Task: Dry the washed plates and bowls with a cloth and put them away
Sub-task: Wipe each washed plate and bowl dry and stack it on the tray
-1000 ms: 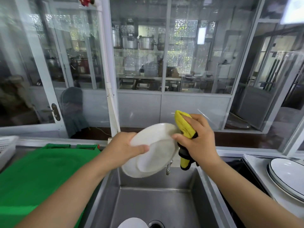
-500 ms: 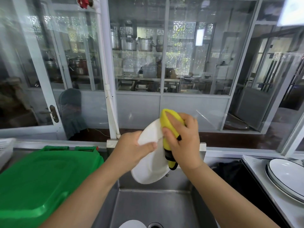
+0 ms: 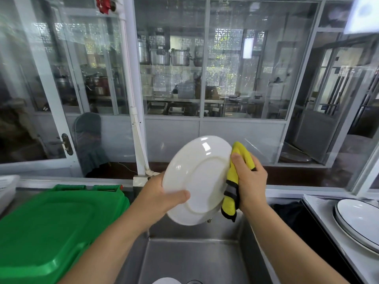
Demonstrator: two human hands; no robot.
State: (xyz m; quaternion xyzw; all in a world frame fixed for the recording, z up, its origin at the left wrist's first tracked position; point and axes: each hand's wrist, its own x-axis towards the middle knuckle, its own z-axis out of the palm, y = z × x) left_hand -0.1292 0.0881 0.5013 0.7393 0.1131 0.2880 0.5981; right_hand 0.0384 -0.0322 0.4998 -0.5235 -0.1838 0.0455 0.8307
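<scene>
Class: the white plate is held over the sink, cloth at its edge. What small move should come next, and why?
Probably sweep the yellow cloth inward across the round white plate: the right hand holds it only at the rim, while the left hand steadies the plate.

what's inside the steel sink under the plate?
In the stainless steel sink: a white dish edge and the drain, both cropped. The arms cover the basin's sides.

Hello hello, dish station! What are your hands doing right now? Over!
Left hand grips white plate, underside toward camera, over the sink. Right hand holds yellow cloth on plate's right rim. Nothing in the way.
</scene>
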